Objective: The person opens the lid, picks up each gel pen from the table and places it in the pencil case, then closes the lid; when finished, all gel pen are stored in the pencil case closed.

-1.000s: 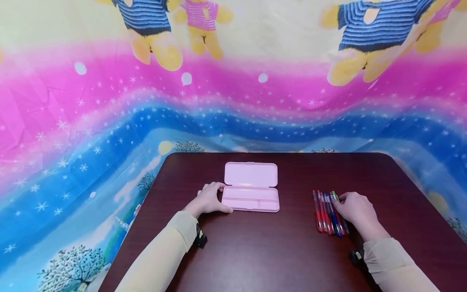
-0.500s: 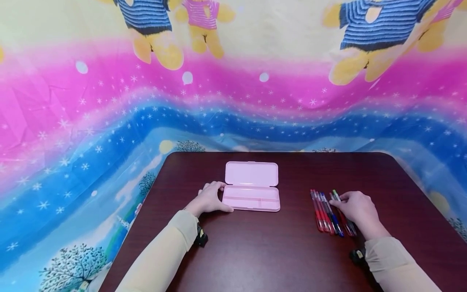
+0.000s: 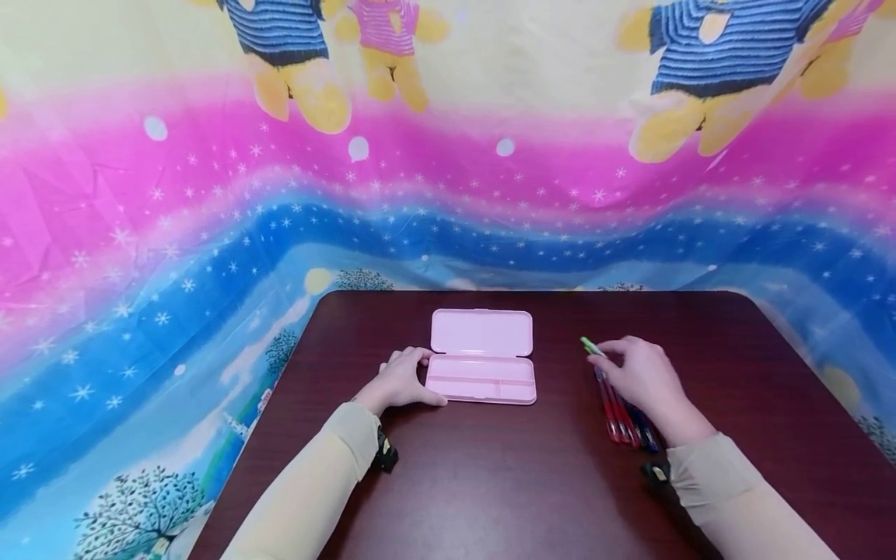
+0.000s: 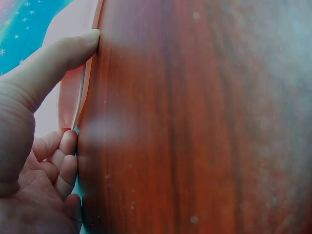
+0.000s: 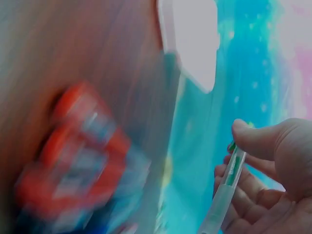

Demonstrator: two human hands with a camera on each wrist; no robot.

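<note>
A pink pencil case lies unfolded on the table, lid to the back and divided tray to the front. My left hand holds the tray's left end, thumb at the front corner and fingers at the back; the left wrist view shows the thumb against the case's edge. Raised above the table, my right hand pinches a clear-barrelled pen with a green end between thumb and fingers. Beneath that hand lie several red and blue pens, partly covered by it and blurred in the right wrist view.
The dark brown table has rounded far corners. A patterned cloth with bears and snowflakes hangs behind it and along both sides. A black wrist camera sits at the left cuff, another at the right.
My right hand has drawn the green-ended pen away from the other pens, lifted it and moved left towards the pencil case. My left hand and the case have stayed in place.
</note>
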